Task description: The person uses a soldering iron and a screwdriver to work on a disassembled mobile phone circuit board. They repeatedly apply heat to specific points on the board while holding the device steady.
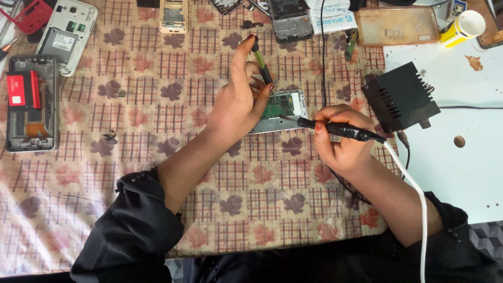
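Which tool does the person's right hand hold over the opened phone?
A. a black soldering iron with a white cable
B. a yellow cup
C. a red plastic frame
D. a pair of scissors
A: the right hand grips a black soldering iron whose white cable runs back along the arm, with its tip at the opened phone.
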